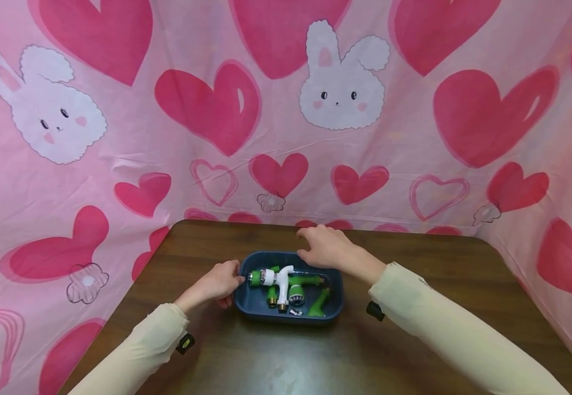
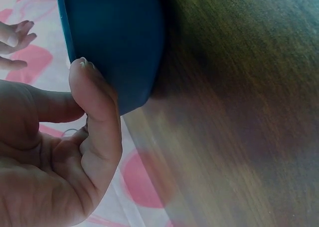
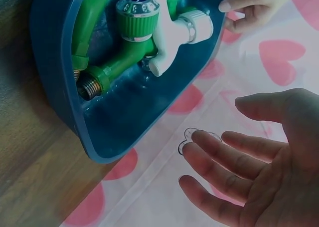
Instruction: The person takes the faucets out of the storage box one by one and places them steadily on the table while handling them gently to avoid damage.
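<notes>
A dark blue plastic basin [image 1: 261, 315] sits on the table with plastic water taps inside. My left hand [image 1: 220, 281] pinches the basin's left rim between thumb and fingers; the fingertip at the rim [image 2: 69, 42] shows in the left wrist view. My right hand [image 1: 327, 249] hovers by the basin's back right edge; in the right wrist view its fingers are spread and hold nothing. A white tap [image 1: 283, 284] lies on top in the basin, over green taps [image 1: 304, 280] with threaded brass-coloured ends. One green tap [image 1: 319, 303] rests at the right side.
A small shiny metal piece [image 1: 295, 312] lies near the basin's front wall. The brown wooden table [image 1: 286, 362] extends around the basin. Behind and beside it hangs a pink cloth [image 1: 276, 131] with hearts and rabbits.
</notes>
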